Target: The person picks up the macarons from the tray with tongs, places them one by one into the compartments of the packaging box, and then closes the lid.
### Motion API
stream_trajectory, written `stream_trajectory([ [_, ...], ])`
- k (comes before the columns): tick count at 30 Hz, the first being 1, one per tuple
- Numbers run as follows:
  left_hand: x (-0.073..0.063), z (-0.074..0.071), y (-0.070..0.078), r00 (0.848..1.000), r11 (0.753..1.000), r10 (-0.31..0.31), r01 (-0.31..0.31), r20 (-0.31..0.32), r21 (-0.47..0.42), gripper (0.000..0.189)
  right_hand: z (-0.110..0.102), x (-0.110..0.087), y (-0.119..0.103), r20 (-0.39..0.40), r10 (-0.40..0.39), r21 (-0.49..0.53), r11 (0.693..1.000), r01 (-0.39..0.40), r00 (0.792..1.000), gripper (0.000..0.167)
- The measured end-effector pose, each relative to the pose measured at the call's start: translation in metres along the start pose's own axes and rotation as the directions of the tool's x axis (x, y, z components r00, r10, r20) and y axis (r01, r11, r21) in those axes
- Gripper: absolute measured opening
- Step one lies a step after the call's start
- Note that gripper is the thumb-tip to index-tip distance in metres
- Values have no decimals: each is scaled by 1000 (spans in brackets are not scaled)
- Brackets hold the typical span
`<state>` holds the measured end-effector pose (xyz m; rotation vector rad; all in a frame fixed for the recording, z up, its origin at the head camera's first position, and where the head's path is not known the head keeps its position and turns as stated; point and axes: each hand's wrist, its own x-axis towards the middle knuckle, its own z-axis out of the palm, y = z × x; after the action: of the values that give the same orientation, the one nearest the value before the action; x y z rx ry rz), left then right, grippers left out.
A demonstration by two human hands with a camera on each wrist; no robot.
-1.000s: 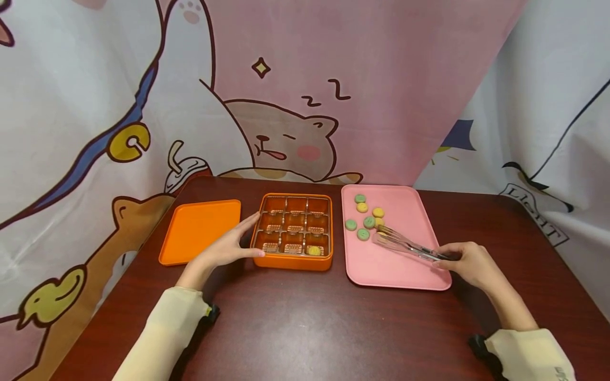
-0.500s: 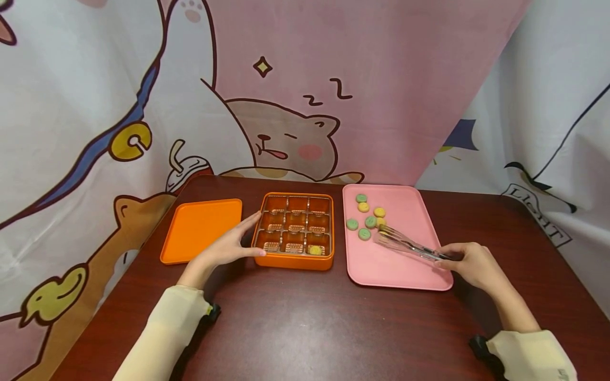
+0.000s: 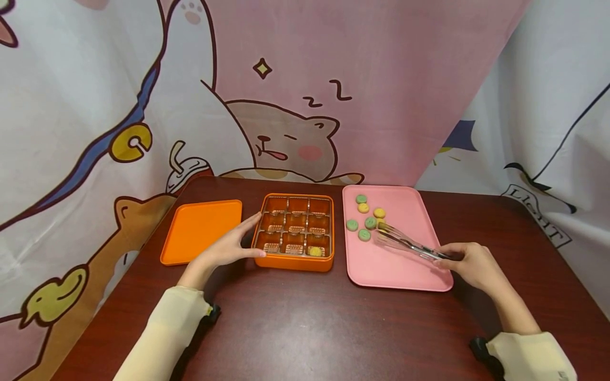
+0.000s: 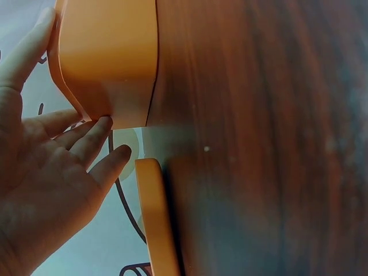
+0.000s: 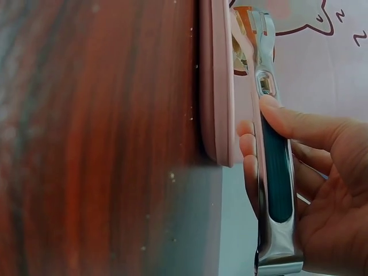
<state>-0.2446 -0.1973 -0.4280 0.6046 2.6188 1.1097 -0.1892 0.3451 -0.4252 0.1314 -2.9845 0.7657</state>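
My left hand (image 3: 227, 248) rests at the left front corner of an orange box (image 3: 293, 263), thumb along its front rim, fingers straight along its left side. The box holds a clear divided insert. A yellow cookie-like disc (image 3: 315, 252) lies in the insert's front right compartment. My right hand (image 3: 469, 264) grips metal tongs (image 3: 412, 246), its thumb pressing the dark green handle (image 5: 276, 172) in the right wrist view. Their wide tips reach over a pink tray (image 3: 397, 272) and overlap a yellow disc (image 3: 383, 228). Several more discs, such as a green one (image 3: 364, 234), lie nearby.
A flat orange lid (image 3: 202, 232) lies left of the box, behind my left forearm. Everything stands on a dark wood table (image 3: 305, 317). A cartoon-printed curtain (image 3: 381, 106) hangs behind the table's far edge and along its sides.
Both hands stay in place. The tong tips look slightly closer together around the yellow disc than half a second ago.
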Motion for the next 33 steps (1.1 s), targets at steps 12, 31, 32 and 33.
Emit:
stream_trajectory([
  [12,0,0,-1,1000,1000,0,0,5,-5,103,-3,3,-8,-28,-35,9,999,35,999,29],
  [31,0,0,-1,1000,1000,9,-9,13,-21,101,3,15,-27,-95,-103,20,994,105,990,24],
  [32,0,0,-1,1000,1000,11,-10,13,-22,101,3,16,-28,-95,-104,24,994,106,990,24],
  [33,0,0,-1,1000,1000,11,-11,13,-22,101,3,17,-30,-94,-105,27,994,108,990,24],
])
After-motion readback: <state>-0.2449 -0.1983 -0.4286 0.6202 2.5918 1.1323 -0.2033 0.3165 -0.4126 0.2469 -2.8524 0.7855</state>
